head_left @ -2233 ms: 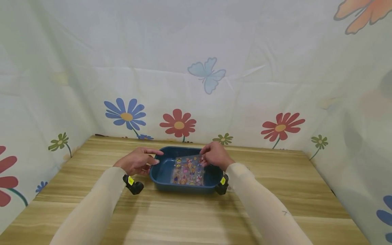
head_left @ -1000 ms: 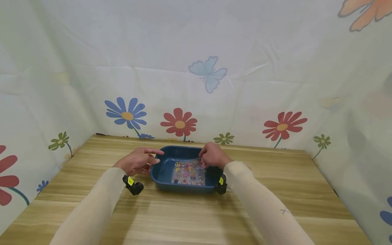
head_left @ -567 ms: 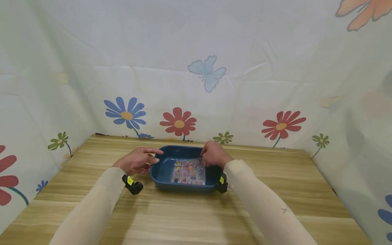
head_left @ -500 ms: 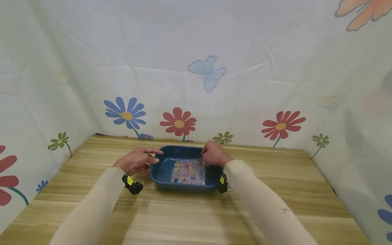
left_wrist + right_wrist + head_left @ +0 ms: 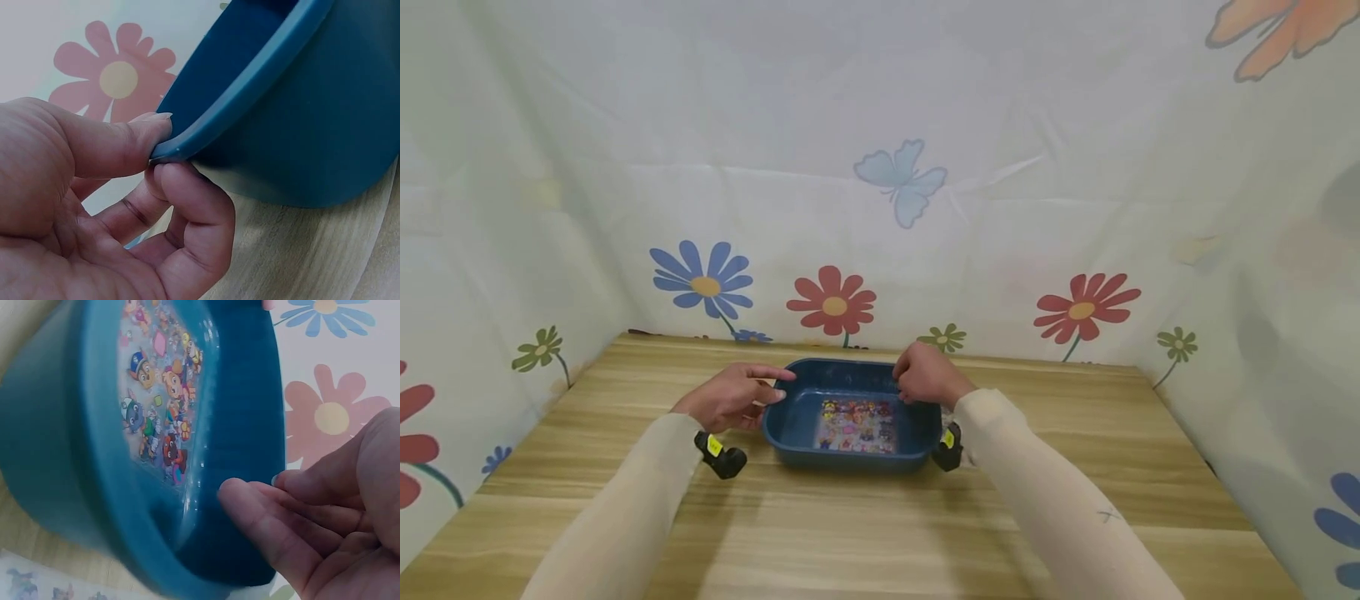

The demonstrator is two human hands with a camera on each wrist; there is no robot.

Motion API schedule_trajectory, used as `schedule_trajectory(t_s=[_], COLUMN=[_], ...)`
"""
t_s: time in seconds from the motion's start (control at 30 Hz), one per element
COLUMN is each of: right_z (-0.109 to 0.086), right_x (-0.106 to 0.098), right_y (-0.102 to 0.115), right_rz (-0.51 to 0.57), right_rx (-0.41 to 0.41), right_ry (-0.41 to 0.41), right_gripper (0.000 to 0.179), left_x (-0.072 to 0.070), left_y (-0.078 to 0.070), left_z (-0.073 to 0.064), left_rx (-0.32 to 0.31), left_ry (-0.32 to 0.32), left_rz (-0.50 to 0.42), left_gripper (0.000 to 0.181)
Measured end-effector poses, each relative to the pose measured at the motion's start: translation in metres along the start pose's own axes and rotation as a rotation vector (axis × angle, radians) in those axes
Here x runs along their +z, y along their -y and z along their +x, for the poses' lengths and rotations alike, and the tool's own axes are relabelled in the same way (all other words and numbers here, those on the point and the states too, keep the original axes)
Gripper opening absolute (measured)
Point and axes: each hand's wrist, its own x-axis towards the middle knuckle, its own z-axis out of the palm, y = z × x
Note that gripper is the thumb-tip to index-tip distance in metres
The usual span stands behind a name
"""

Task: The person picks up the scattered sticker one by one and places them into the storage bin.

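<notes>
A dark blue oblong basin (image 5: 853,460) stands on the table. Flat on its bottom lies a clear sheet of colourful cartoon stickers (image 5: 856,427), with puppy figures visible in the right wrist view (image 5: 153,394). My left hand (image 5: 733,397) pinches the basin's left rim; the left wrist view shows the thumb (image 5: 134,140) on top and curled fingers beneath. My right hand (image 5: 927,374) is over the basin's right end, apart from the sheet. Its fingers (image 5: 265,525) are loosely extended and hold nothing.
Another sheet of clear stickers (image 5: 47,584) lies on the wood-grain table (image 5: 820,533) beside the basin's right end, mostly hidden by the right wrist in the head view. A white flowered cloth (image 5: 985,275) encloses the table at the back and sides.
Earlier my right hand held the sticker sheet's upper right corner raised. It has let go, and the sheet now lies flat on the basin's bottom. My left hand stays on the rim.
</notes>
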Motion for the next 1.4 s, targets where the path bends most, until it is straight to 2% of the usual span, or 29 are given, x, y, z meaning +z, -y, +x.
schedule_trajectory(t_s=[0.3, 0.43, 0.6, 0.8, 1.13, 1.4], right_z=[-0.011, -0.015, -0.018, -0.023, -0.031, -0.040], right_x=[-0.008, -0.014, -0.017, -0.022, -0.034, -0.043], right_y=[-0.009, -0.012, -0.016, -0.025, -0.040, -0.055], right_rz=[0.226, 0.272, 0.309, 0.370, 0.380, 0.346], right_rx=[0.027, 0.047, 0.033, 0.042, 0.045, 0.092], right_ry=[0.046, 0.029, 0.026, -0.035, -0.063, -0.082], right_gripper=[0.034, 0.031, 0.031, 0.029, 0.028, 0.020], left_x=[0.001, 0.000, -0.003, -0.001, 0.000, 0.000], left_y=[0.003, 0.003, 0.004, 0.004, 0.003, 0.005], left_z=[0.000, -0.001, -0.004, -0.002, 0.001, 0.001], left_rx=[-0.007, 0.002, 0.007, 0.004, 0.002, 0.004], left_ry=[0.002, 0.009, 0.015, 0.008, 0.006, 0.019], left_rz=[0.000, -0.006, -0.022, -0.021, -0.013, -0.016], left_gripper=[0.051, 0.051, 0.051, 0.051, 0.051, 0.052])
